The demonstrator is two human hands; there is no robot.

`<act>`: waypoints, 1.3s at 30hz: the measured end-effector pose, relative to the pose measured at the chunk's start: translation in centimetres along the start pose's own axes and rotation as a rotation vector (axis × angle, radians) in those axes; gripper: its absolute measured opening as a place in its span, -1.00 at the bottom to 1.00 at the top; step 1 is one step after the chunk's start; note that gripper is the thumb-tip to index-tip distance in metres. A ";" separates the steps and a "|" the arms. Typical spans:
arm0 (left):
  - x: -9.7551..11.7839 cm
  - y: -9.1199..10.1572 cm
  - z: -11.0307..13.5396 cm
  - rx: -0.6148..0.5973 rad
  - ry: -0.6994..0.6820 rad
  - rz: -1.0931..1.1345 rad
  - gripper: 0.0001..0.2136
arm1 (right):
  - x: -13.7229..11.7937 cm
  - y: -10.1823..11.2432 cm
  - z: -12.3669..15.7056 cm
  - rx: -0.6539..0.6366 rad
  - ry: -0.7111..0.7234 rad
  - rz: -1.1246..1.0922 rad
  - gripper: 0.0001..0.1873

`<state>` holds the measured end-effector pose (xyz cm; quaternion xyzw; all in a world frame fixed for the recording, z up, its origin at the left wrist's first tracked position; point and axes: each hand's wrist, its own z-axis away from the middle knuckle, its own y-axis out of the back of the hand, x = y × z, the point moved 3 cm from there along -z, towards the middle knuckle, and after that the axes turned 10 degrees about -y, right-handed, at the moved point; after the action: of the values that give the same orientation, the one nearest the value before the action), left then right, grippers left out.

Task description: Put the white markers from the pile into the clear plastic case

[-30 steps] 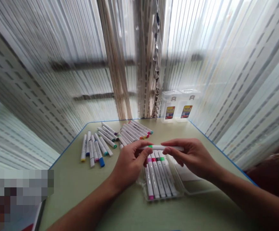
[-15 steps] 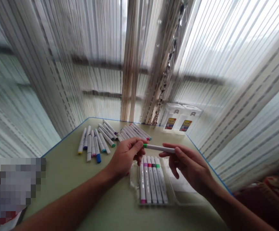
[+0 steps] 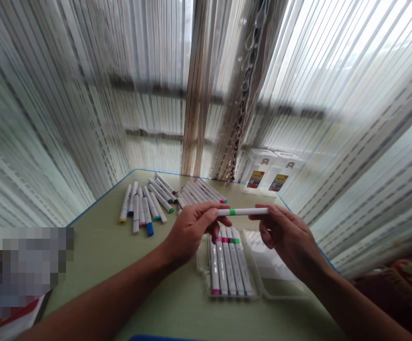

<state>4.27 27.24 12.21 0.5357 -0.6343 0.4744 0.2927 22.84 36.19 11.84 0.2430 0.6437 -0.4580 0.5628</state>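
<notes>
A white marker with a green band lies level in the air between my two hands. The fingers of my left hand pinch its left end, near the green band. At the other end, the thumb and fingers of my right hand are closed on the tip. Below them an opened clear plastic case rests on the table. Several white markers with pink, red, black and green bands stand side by side in its left half. Its lid half, at right, is partly hidden by my right hand.
Loose markers lie in a group at the back left of the green table, with another pile of markers behind my left hand. Two clear cases stand at the back right. Striped curtains hang behind.
My left hand's grip now leaves the green band showing further along the marker, with white on both sides of it. My right hand has moved to the marker's far right end. The marker is more level.
</notes>
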 end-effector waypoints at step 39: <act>-1.4 -1.2 1.0 -0.220 0.043 -0.448 -0.72 | 1.0 -0.3 1.0 -0.059 0.064 0.603 -0.71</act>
<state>5.87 26.88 10.95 0.6175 -0.5412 0.3371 0.4607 22.88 34.96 11.06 0.4211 0.5730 -0.2434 0.6596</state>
